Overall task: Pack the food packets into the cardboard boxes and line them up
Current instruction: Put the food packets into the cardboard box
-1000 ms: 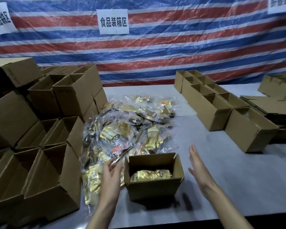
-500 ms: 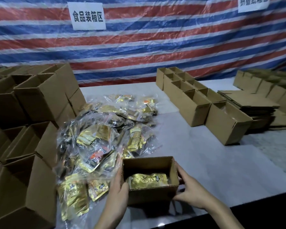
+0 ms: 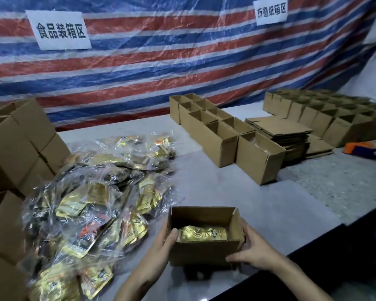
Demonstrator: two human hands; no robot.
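Note:
An open cardboard box (image 3: 204, 252) sits at the near edge of the table with a gold food packet (image 3: 202, 233) lying inside. My left hand (image 3: 159, 253) grips its left side, thumb hooked over the rim. My right hand (image 3: 253, 250) grips its right side and lower corner. A heap of gold and dark food packets (image 3: 91, 203) in clear plastic lies just left of the box. A double row of open cardboard boxes (image 3: 217, 135) stands lined up at the centre right.
Stacked cardboard boxes (image 3: 15, 148) crowd the left side. Flat folded cartons (image 3: 282, 131) lie beside the lined-up row, with more open boxes (image 3: 334, 116) at the far right. An orange and blue object (image 3: 363, 149) lies at the right. A striped tarp hangs behind.
Both hands came in from beside the box and took hold of its two sides. The view has swung to the right, bringing the far-right boxes into sight.

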